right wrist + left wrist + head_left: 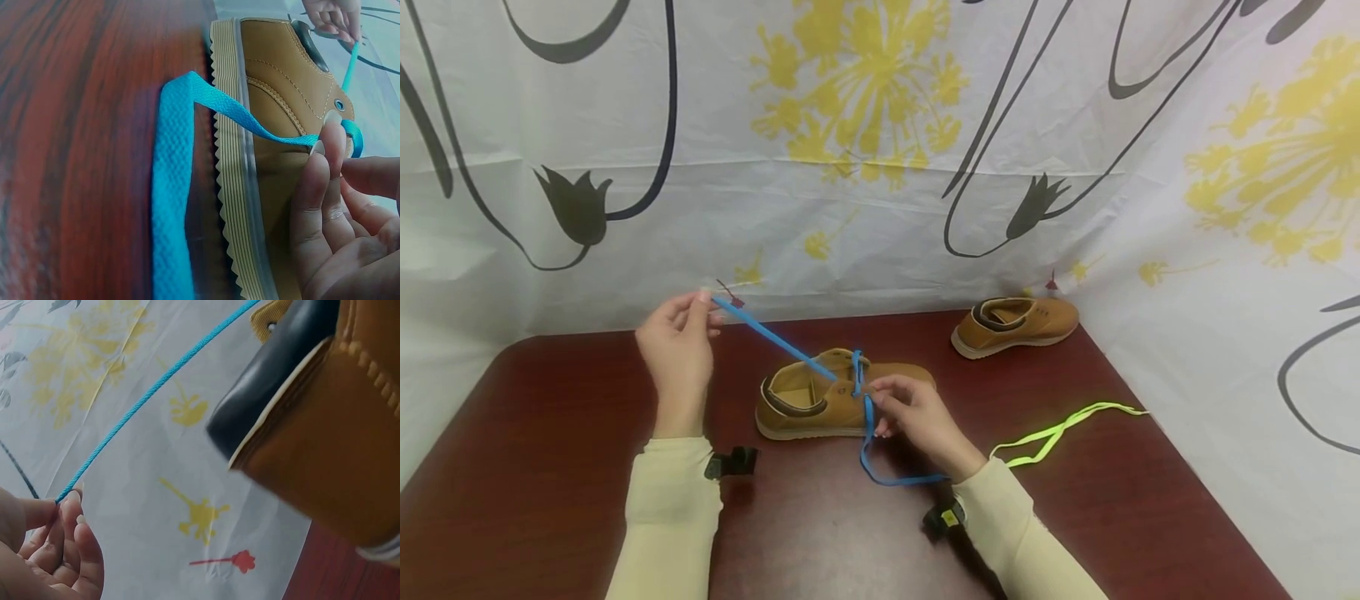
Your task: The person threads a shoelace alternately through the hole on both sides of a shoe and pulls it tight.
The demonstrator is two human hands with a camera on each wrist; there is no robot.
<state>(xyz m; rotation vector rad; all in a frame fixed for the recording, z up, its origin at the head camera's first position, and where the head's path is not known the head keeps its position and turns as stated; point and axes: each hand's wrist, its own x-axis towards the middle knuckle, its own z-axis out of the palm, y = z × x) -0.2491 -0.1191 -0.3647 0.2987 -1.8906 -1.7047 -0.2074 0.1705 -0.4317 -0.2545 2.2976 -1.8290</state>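
Observation:
A tan shoe (831,414) with a dark padded collar stands on the table, toe to the right. Through its eyelets runs a blue shoelace (775,339). My left hand (677,346) is raised at the left, pinching one end of the lace between thumb and fingertips; that length stretches taut down to the shoe. At the shoe's front eyelets, my right hand (919,419) has thumb and fingers together on the lace, covering part of it. In the right wrist view, the other length of lace (172,169) hangs loosely over the sole onto the table.
A second tan shoe (1018,325), with no lace seen in it, stands at the back right. Near the right edge lies a neon yellow shoelace (1048,439). The dark red table (557,467) meets a patterned cloth (715,208) behind and at the right.

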